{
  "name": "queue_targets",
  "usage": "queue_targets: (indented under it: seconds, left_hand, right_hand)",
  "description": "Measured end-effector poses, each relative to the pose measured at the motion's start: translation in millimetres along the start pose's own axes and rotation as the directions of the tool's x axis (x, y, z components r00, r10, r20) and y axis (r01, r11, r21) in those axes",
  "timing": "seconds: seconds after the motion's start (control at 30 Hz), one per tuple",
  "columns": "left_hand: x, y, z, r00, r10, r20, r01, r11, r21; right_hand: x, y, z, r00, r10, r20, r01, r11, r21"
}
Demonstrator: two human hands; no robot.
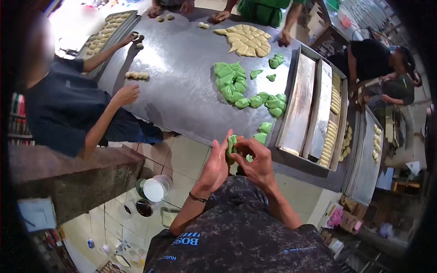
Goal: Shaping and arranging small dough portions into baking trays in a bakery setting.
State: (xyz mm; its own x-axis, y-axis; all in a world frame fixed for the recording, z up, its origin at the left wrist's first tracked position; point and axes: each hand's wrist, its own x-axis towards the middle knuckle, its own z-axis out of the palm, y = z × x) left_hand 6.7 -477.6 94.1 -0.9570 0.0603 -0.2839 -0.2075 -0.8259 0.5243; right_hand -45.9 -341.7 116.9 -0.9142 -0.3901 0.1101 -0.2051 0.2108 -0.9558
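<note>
Taking the long steel table (182, 86) as the landmark, a cluster of small cardboard packages (343, 218) sits on the floor below its lower right corner: one with a pink and white face, the others brown or yellowish, all boxy and partly in shadow. Far off to the table's lower left, on tiled floor, lies a small blue packet (91, 244), too small to make out further. No signs or screens show clearly.

Green dough piece (231, 144) mostly hidden between both hands.
</note>
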Motion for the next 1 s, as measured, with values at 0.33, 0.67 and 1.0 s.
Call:
queue_targets:
  seconds: [0.33,0.67,1.0]
  left_hand:
    - [40,10,1,0.979,-0.156,0.131,-0.002,0.635,0.772]
    - [49,-91,76,0.952,-0.091,0.291,-0.140,0.719,0.681]
    - [-41,-225,124,0.483,-0.702,0.524,0.663,0.684,0.306]
  right_hand:
    - [-29,-3,-7,0.959,-0.116,-0.259,0.002,0.915,-0.404]
    - [-362,27,-130,-0.242,0.368,-0.898,-0.017,0.924,0.383]
    - [-431,23,-114,-0.140,0.488,-0.862,0.023,0.872,0.490]
